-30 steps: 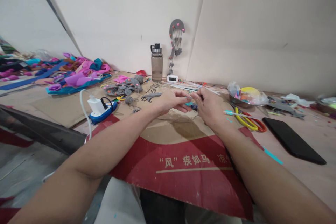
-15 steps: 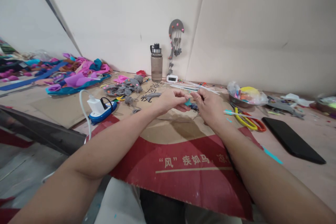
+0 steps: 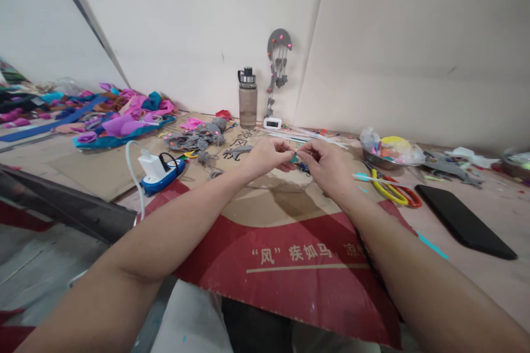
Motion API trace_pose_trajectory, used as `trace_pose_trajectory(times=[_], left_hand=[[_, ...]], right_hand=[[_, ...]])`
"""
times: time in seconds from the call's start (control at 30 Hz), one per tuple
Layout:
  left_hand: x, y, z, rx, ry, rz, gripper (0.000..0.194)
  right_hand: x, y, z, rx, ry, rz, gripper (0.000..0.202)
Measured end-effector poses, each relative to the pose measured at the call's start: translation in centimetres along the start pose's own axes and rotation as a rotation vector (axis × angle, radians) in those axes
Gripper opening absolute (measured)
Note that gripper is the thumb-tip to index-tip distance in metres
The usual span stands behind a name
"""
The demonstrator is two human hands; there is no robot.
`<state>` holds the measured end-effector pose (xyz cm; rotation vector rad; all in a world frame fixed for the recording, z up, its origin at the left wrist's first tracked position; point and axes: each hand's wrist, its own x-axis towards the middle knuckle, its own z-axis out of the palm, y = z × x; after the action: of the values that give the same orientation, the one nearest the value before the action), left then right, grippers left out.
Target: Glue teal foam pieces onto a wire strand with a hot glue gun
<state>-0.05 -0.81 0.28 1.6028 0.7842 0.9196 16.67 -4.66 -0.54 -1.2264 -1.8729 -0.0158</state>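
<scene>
My left hand is closed in a pinch on a small teal piece, perhaps felt, over the cardboard. My right hand meets it from the other side, thumb and finger pressed together at the edge of the same piece. Whether the right fingers hold the piece itself or something finer is too small to tell. A dark blue bit shows just below the right fingertips. Grey yarn and grey felt pieces with pink dots lie left of my hands.
Yellow- and red-handled scissors and a black phone lie at right. Behind stand a water bottle, a small digital clock and a hanging grey moon ornament. A blue power strip is at left, a metal bowl at back right.
My right thumb and finger have shifted slightly and now pinch closer against the teal piece, which shows less. My left hand stays nearly in place.
</scene>
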Motion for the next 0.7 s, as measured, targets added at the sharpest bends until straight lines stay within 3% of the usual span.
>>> trace_pose_trajectory(times=[0.7], left_hand=[[0.16, -0.39, 0.05, -0.127, -0.108, -0.045, 0.017]], right_hand=[[-0.02, -0.44, -0.14, -0.133, 0.031, -0.053, 0.019]])
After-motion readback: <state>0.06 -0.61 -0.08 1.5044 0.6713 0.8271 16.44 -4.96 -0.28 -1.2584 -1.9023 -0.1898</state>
